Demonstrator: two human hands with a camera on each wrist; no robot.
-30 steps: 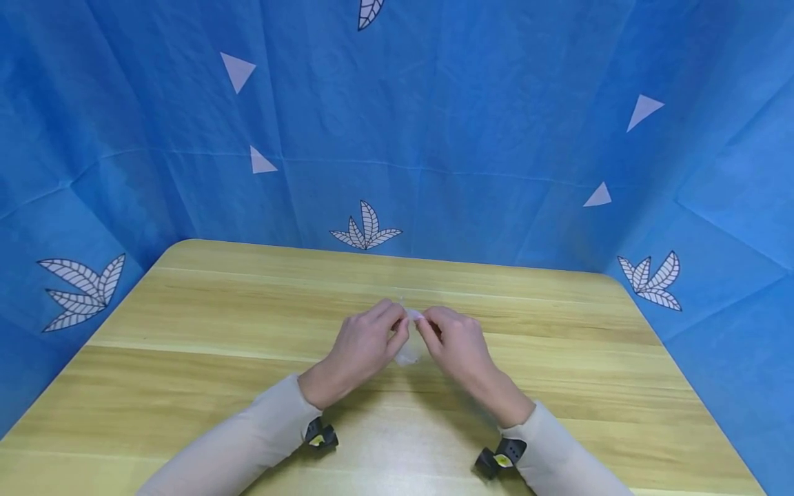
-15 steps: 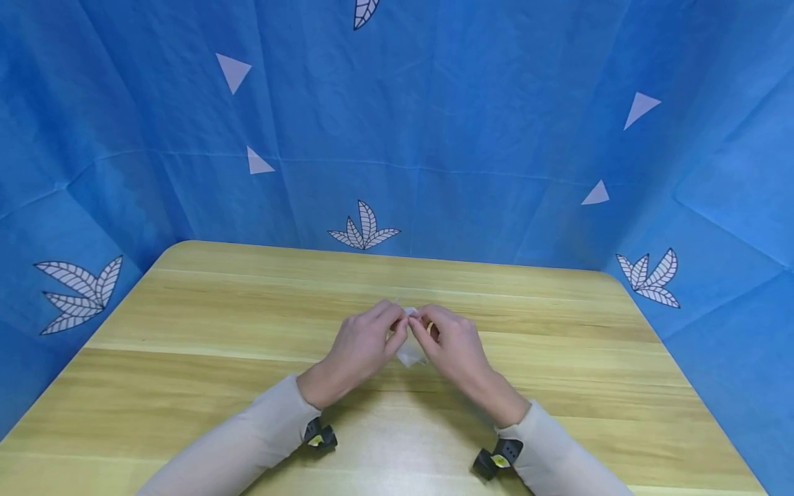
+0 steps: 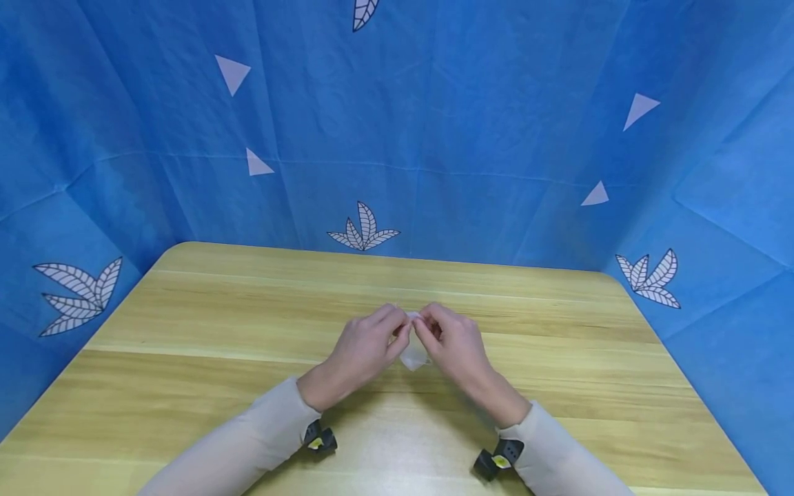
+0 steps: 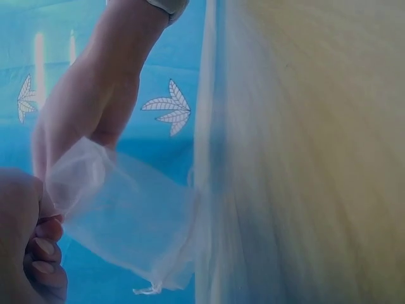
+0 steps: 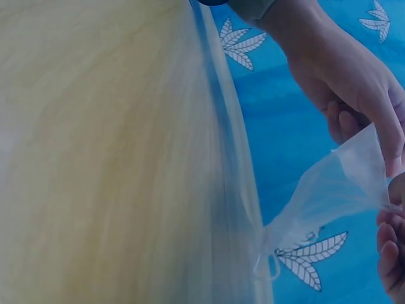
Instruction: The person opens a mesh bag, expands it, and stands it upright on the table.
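A small sheer white drawstring pouch [image 3: 413,355] hangs between my two hands over the middle of the table. My left hand [image 3: 367,337] pinches its upper edge between thumb and fingers. Close beside it, my right hand [image 3: 455,341] pinches the same edge, the fingertips of both hands almost meeting. In the left wrist view the pouch [image 4: 133,209] spreads out thin and see-through, with a thin cord at its lower end. The right wrist view shows the pouch [image 5: 329,196] narrowing toward the loops of cord [image 5: 275,266]. Its edge inside the fingertips is hidden.
The light wooden table [image 3: 217,310] stretches out around both hands. Behind it and at both sides hangs a blue cloth [image 3: 471,124] printed with white leaves and triangles. Each forearm wears a black strap with a small camera, such as the wrist camera [image 3: 486,465] on the right.
Both hands stay nearly in place and keep their pinch on the drawstring pouch. The right fingertips have shifted slightly toward the left hand, and the hanging part of the pouch has swung slightly.
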